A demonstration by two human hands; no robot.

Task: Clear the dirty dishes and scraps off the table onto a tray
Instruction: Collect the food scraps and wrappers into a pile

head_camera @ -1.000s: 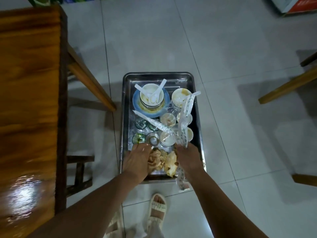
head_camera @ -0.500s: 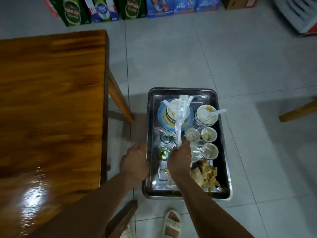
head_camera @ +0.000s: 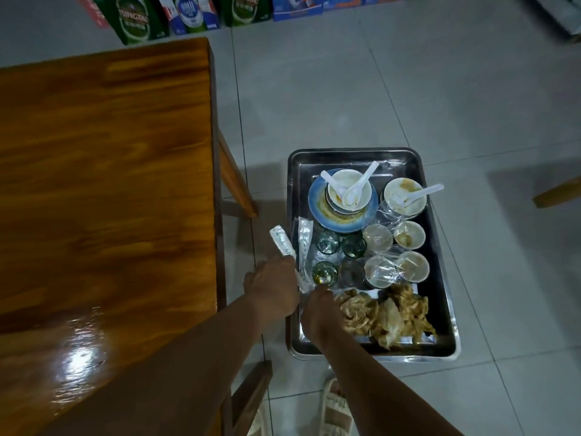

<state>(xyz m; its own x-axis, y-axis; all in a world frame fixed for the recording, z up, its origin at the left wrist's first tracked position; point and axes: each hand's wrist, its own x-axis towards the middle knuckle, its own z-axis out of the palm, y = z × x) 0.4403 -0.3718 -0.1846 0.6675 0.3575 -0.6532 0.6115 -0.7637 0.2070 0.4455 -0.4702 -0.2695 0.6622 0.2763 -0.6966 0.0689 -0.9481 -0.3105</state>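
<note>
The metal tray (head_camera: pixel 440 247) sits on the floor, right of the wooden table (head_camera: pixel 103 184). It is full of dirty bowls (head_camera: pixel 404 196), little cups (head_camera: pixel 327 242) and crumpled napkins (head_camera: pixel 390 313). The left hand (head_camera: pixel 272 289) grips a plastic wrapper (head_camera: pixel 282 242) at the tray's left edge. The right hand (head_camera: pixel 320 309) pinches another wrapper (head_camera: pixel 304 237) just beside it.

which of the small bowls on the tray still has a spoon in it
The back-right small bowl, beside the blue plate: a white spoon sticks out over its rim. The four smaller bowls nearer the person hold none.
</note>
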